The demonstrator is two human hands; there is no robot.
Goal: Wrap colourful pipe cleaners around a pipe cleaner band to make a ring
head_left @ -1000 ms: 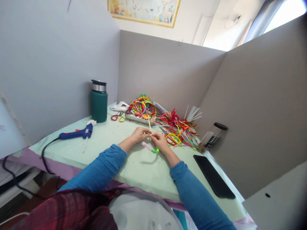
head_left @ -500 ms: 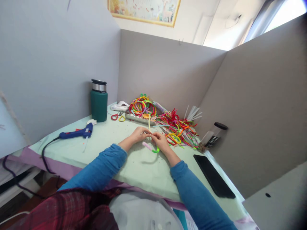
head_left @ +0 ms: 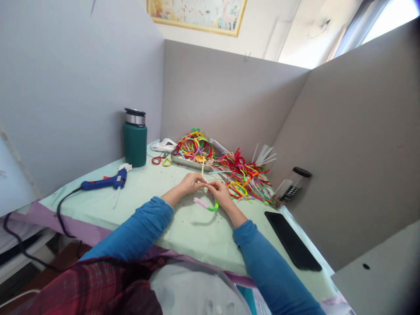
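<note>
My left hand [head_left: 190, 183] and my right hand [head_left: 220, 194] meet over the middle of the pale green table [head_left: 147, 205], fingers pinched together. Between them they hold a thin fuzzy craft stem piece [head_left: 208, 204] with a pink part and a bright green curved end that hangs just under my right hand. A short yellowish stem [head_left: 203, 167] sticks up from the pinch. Both arms wear blue sleeves.
A heap of coloured craft stems [head_left: 244, 176] and a metal tray [head_left: 192, 164] of bent rings lie behind the hands. A blue glue gun [head_left: 105, 182] with its cord, a green flask [head_left: 135, 138], scissors [head_left: 161, 161], a black phone [head_left: 292, 246] and grey partition walls surround the table.
The hands have stayed almost in place. The pink and green piece has shifted slightly, and the yellowish stem tip has tilted a little to the left.
</note>
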